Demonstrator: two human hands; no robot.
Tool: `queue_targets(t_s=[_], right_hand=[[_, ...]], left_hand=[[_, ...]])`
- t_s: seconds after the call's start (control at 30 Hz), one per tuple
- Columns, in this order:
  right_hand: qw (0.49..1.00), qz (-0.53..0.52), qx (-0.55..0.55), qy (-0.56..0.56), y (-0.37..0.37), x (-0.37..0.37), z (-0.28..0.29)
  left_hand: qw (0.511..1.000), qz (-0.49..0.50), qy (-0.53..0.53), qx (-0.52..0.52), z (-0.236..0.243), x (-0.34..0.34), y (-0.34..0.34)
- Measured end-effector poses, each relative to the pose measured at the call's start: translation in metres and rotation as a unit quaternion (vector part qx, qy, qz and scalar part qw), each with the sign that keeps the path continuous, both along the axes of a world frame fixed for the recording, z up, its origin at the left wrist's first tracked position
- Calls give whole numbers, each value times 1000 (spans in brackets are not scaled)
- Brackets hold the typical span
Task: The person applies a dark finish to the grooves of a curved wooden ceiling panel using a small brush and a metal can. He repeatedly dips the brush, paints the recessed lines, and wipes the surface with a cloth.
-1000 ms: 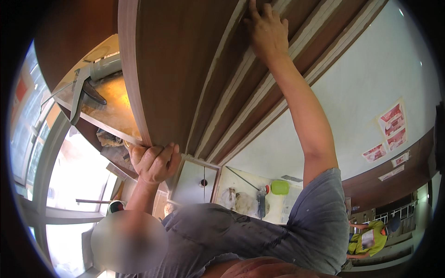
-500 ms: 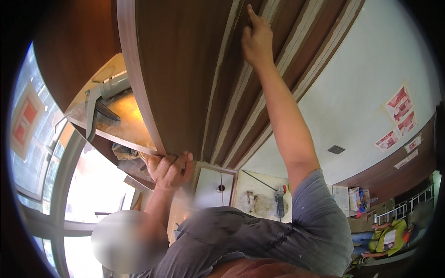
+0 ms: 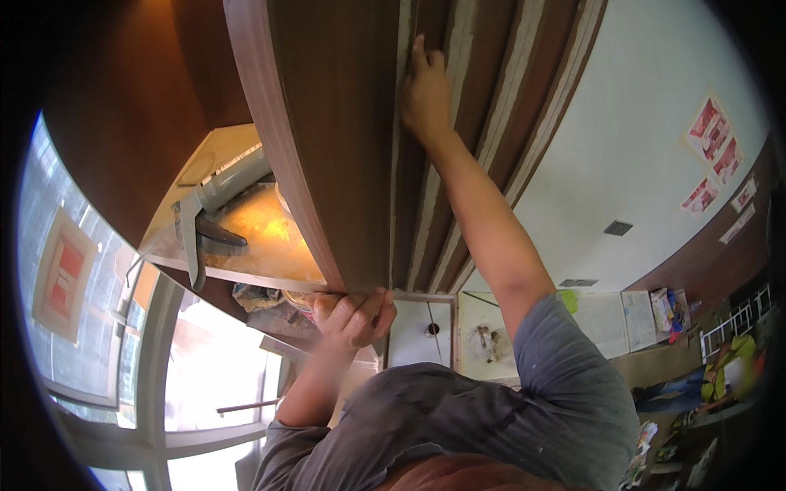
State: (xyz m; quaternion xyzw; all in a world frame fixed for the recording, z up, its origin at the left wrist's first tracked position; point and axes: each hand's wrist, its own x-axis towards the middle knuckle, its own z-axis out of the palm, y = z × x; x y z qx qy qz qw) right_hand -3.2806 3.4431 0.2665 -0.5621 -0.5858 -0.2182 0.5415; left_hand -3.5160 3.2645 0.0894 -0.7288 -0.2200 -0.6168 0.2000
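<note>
Neither of my hands shows in this upward view. Another person in a grey shirt (image 3: 491, 417) reaches up to a long dark brown wood panel (image 3: 336, 123) set against the ceiling. One of that person's hands (image 3: 352, 315) curls around the panel's near end. The other hand (image 3: 426, 90) presses on the seam between the panel and the striped brown slats (image 3: 491, 98) beside it.
A grey caulking gun (image 3: 209, 204) lies on a yellowish ledge (image 3: 270, 245) left of the panel. Large windows (image 3: 106, 327) fill the left side. White ceiling with red and white sheets (image 3: 712, 139) spreads right. Another person in a yellow-green vest (image 3: 729, 364) is far right.
The view has swung, so the panel now runs more upright in the picture. The other person's raised hand has shifted along the seam; the lower hand stays on the panel's end.
</note>
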Motion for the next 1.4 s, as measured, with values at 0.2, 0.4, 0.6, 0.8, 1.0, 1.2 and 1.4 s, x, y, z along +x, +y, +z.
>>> queue_targets(t_s=[0.2, 0.4, 0.6, 0.8, 1.0, 1.2, 1.4], right_hand=[[998, 12, -17, 59, -21, -1, -27], [988, 56, 122, 71, -6, -13, 7], [966, 18, 240, 95, 23, -23, -13], [943, 21, 312, 110, 40, -26, -18], [929, 4, 349, 119, 57, -23, -17], [931, 29, 347, 106, 53, -19, -6], [932, 57, 335, 122, 49, -18, 37]], left_hand=[[998, -66, 5, 5, 6, -5, 1], [996, -90, 25, 14, 5, -9, 5], [993, -97, 55, 31, 2, -12, 8], [993, -90, 64, 31, -1, -14, 9], [993, -88, 69, 27, 0, -15, 8], [994, -86, 64, 33, -2, -14, 9], [994, -81, 66, 33, -4, -15, 9]])
